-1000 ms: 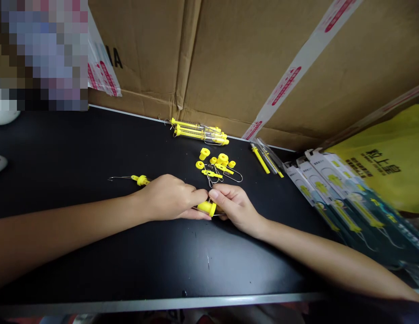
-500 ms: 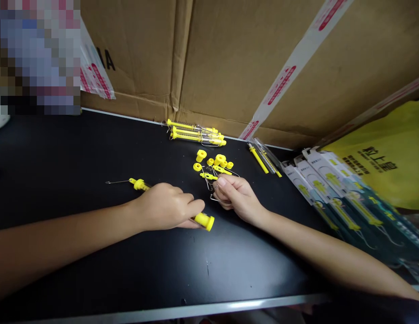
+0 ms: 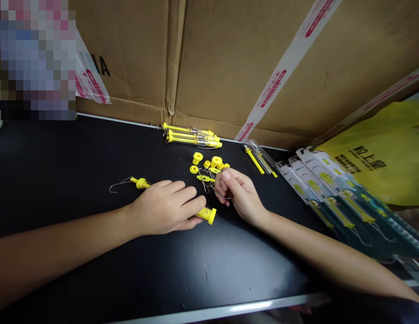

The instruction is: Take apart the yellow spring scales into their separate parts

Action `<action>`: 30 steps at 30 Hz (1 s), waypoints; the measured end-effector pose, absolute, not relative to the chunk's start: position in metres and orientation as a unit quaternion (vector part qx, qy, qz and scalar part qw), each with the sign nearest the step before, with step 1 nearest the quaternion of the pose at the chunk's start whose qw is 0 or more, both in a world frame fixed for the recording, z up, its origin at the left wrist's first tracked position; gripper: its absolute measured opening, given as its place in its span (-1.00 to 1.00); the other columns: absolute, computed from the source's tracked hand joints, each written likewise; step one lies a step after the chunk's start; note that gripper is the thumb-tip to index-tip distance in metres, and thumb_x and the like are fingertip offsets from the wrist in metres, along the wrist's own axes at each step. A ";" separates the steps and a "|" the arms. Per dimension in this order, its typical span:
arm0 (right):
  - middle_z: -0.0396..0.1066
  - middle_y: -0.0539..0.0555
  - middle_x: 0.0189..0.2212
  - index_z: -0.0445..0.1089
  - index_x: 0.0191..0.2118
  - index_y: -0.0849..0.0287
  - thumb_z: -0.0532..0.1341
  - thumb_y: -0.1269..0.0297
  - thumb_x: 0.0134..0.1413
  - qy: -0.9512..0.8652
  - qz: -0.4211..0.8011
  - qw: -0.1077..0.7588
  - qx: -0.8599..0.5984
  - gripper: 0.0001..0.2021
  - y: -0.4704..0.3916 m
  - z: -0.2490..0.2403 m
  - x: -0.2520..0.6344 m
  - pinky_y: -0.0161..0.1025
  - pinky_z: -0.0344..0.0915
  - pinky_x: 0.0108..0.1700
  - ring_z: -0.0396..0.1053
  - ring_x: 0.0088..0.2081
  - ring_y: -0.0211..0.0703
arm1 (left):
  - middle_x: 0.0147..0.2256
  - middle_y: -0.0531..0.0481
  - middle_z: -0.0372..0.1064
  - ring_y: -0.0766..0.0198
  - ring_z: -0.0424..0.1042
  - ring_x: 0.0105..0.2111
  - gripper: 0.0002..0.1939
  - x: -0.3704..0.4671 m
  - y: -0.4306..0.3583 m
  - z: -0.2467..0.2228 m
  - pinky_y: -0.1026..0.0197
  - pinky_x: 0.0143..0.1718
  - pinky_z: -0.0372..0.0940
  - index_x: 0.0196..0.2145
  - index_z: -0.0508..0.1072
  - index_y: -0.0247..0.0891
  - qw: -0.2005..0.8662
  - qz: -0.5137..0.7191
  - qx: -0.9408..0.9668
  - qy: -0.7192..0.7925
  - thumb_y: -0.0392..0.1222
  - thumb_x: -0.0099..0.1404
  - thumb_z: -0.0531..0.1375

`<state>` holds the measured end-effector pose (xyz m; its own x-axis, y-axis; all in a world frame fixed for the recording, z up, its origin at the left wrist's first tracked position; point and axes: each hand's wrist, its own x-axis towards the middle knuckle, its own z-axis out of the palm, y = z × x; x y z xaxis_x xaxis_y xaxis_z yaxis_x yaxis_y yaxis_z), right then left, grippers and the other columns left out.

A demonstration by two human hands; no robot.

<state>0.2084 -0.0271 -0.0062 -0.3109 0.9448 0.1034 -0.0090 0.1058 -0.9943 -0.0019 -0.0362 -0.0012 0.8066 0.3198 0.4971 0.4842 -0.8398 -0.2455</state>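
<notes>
Yellow tube (image 3: 207, 214) slants, hook (image 3: 120, 182) leftward

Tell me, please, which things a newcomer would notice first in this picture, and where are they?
A newcomer would probably notice first the left hand, closed around a yellow hooked device over the black table, and the right hand near it, pinching a bent wire. Just beyond the hands lie small loose yellow parts. At the far right, a big yellow bag stands out beside the boxed packs.
</notes>
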 end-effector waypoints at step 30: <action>0.13 -0.08 -0.54 0.22 -0.44 0.16 0.07 0.19 0.20 -0.592 0.515 0.472 -0.401 -0.77 -0.019 -0.005 0.215 -0.39 0.14 -0.54 0.19 -0.52 -0.34 | -0.32 0.03 0.35 0.28 0.35 -0.32 -0.73 -0.012 -0.016 0.004 0.24 -0.26 0.23 -0.07 0.35 -0.26 0.055 -0.290 -0.890 -0.347 -0.19 0.30 0.03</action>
